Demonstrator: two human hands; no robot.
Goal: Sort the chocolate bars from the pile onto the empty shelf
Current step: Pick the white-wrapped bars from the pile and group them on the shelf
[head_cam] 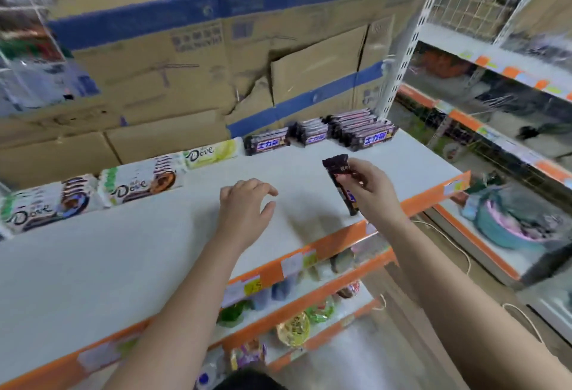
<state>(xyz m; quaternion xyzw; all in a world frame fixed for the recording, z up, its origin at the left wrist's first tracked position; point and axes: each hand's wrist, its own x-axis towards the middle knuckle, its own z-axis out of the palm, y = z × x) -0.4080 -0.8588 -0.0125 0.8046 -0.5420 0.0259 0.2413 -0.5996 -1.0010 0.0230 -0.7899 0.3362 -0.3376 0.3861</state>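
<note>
My right hand (370,191) grips a dark brown chocolate bar (337,173) that stands nearly upright over the right front of the white shelf (123,250). My left hand (247,204) hovers over the shelf's middle with fingers spread and relaxed, holding nothing. Along the back edge lie white Dove bars (46,204), more Dove bars (142,180) and a pale green Dove bar (212,152). Dark brown bars are stacked at the back right (362,132), with further ones (267,142) to their left.
Cardboard boxes (216,64) with blue tape rise behind the shelf. A white perforated upright (405,49) stands at the shelf's right end. Lower orange-edged shelves (309,290) hold snacks. Another shelving unit (495,142) stands to the right across the aisle.
</note>
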